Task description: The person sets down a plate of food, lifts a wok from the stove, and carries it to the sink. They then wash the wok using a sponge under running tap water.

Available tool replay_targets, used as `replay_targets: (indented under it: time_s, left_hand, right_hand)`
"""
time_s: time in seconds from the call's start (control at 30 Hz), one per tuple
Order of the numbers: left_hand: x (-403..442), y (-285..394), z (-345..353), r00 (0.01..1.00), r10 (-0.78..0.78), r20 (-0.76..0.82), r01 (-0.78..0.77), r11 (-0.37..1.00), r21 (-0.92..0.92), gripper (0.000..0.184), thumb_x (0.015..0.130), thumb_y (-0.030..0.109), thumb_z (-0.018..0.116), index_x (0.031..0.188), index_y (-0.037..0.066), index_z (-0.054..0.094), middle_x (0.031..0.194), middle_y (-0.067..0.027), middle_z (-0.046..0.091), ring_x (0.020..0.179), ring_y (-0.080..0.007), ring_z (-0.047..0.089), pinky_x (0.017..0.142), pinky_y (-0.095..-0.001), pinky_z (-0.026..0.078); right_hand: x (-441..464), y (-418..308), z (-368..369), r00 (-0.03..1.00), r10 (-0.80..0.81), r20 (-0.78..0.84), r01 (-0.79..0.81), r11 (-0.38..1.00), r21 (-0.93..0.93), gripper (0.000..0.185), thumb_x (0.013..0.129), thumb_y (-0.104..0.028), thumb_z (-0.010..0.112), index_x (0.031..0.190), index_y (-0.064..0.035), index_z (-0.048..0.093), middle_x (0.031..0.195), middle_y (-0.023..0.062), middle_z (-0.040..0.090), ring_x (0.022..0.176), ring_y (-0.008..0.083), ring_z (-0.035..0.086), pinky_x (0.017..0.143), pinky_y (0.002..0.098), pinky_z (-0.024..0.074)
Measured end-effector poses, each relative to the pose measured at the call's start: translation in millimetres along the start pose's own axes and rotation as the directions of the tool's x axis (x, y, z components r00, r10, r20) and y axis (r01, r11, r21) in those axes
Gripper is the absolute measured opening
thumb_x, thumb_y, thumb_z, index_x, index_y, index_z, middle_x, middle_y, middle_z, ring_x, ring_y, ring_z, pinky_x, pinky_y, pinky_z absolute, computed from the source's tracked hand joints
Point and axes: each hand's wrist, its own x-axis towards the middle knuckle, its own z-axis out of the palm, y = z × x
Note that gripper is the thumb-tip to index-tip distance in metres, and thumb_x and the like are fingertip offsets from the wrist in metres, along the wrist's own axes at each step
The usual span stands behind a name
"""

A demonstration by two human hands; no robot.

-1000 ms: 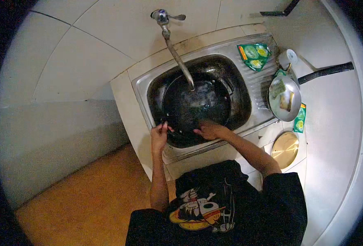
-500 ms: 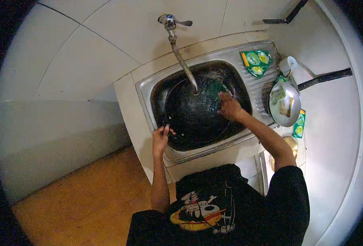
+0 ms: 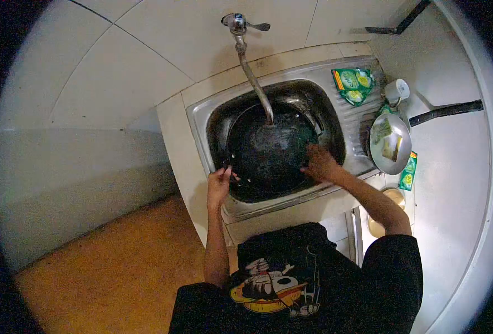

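Note:
A round black pan (image 3: 269,150) with loop handles lies in the sink (image 3: 216,119) beneath the faucet spout. At its left rim, my left hand (image 3: 219,182) has its fingers closed round the dark handle. My right hand (image 3: 321,163) is on the right part of the pan, fingers bent down against its surface. A dark green scouring pad (image 3: 310,137) shows faintly at those fingertips, mostly hidden and blurred. The pan's other handle (image 3: 317,123) stands out at its right edge.
The faucet (image 3: 254,83) reaches over the pan. On the ribbed drainboard lie a green packet (image 3: 353,83), a white cup (image 3: 397,89) and a metal bowl (image 3: 378,150) holding sponge-like pieces. Another green packet (image 3: 408,172) and black pipes (image 3: 447,111) are at the right.
My right hand has slid down and slightly right over the pan, the green pad moving with it. My left hand keeps its hold on the handle. The whole view has shifted slightly.

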Motion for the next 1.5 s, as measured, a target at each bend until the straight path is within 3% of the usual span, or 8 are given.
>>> replay_targets:
  time_s: [0.07,0.17,0.5,0.6,0.8,1.2,1.3,1.5]
  left_hand:
    - [-2,9,0,1.0,-0.01,0.008,0.011,0.996,-0.085,0.028,0.087,0.02,0.049,0.074,-0.004,0.058,0.063,-0.0068,0.059,0.061,-0.0112,0.056,0.06,-0.0268,0.043]
    - [-4,17,0,0.996,0.094,0.005,-0.094,0.993,-0.073,0.027,0.087,0.018,0.05,0.072,-0.004,0.058,0.062,-0.0068,0.059,0.06,-0.0119,0.056,0.06,-0.0266,0.043]
    - [-2,9,0,0.999,0.041,0.005,-0.041,0.996,-0.08,0.027,0.087,0.015,0.05,0.069,-0.004,0.057,0.063,-0.0067,0.058,0.056,-0.0115,0.054,0.053,-0.0248,0.042]
    - [3,-2,1,0.995,0.102,0.019,-0.102,0.995,0.006,0.027,0.087,0.016,0.05,0.069,-0.003,0.056,0.064,-0.0061,0.059,0.056,-0.0105,0.053,0.051,-0.0243,0.04]
    - [3,1,1,0.997,0.072,0.026,-0.071,0.997,-0.043,0.028,0.087,0.017,0.05,0.068,-0.002,0.057,0.063,-0.0051,0.059,0.057,-0.0096,0.053,0.054,-0.0246,0.041]
    - [-1,8,-3,0.996,-0.09,0.007,0.09,0.995,0.035,0.028,0.086,0.018,0.051,0.071,-0.004,0.059,0.063,-0.0055,0.058,0.058,-0.011,0.054,0.06,-0.0266,0.044]
    - [-2,6,0,1.0,0.029,0.003,-0.028,0.988,-0.15,0.028,0.086,0.019,0.051,0.072,-0.004,0.059,0.063,-0.0052,0.058,0.059,-0.0104,0.054,0.059,-0.0258,0.043]
    - [0,7,-1,0.998,0.055,0.006,-0.055,0.998,-0.011,0.028,0.086,0.019,0.051,0.075,-0.005,0.059,0.065,-0.006,0.059,0.061,-0.0106,0.055,0.06,-0.0255,0.043]
  right_hand:
    - [36,48,45,0.894,-0.079,-0.441,-0.009,0.981,-0.193,0.06,0.085,-0.046,0.035,0.104,0.0073,0.053,0.131,0.0223,0.028,0.123,0.0327,0.027,0.101,0.0433,0.0194]
    - [87,72,44,0.839,-0.079,-0.538,-0.089,0.957,-0.278,0.056,0.085,-0.047,0.034,0.104,0.0009,0.056,0.133,0.0207,0.027,0.123,0.032,0.027,0.102,0.0419,0.017]
    - [118,-47,-11,0.985,-0.165,0.053,0.156,0.977,0.143,0.053,0.089,-0.037,0.03,0.122,0.0034,0.035,0.128,0.0259,0.03,0.119,0.0392,0.029,0.1,0.0449,0.0238]
    - [142,-73,58,0.895,-0.224,-0.385,0.323,0.922,0.214,0.054,0.089,-0.035,0.033,0.125,0.0048,0.029,0.128,0.0262,0.029,0.119,0.0402,0.029,0.1,0.0447,0.0223]
    - [170,-77,40,0.822,-0.174,-0.542,0.241,0.969,0.055,0.052,0.087,-0.033,0.037,0.124,0.0034,0.03,0.128,0.0222,0.032,0.119,0.0359,0.032,0.098,0.0437,0.0265]
    - [53,-66,2,0.973,0.224,0.052,-0.229,0.965,0.128,0.05,0.088,-0.034,0.035,0.116,0.0063,0.041,0.127,0.0264,0.031,0.119,0.0354,0.032,0.099,0.0414,0.0256]
    - [90,-75,74,0.961,-0.12,-0.249,0.204,0.916,0.345,0.048,0.088,-0.033,0.036,0.115,0.006,0.043,0.126,0.0256,0.033,0.117,0.0363,0.033,0.099,0.0424,0.0256]
    - [141,-89,7,0.987,-0.002,-0.163,0.038,0.975,0.217,0.039,0.086,-0.029,0.039,0.108,0.0004,0.051,0.12,0.0209,0.041,0.11,0.0361,0.041,0.095,0.0438,0.0297]
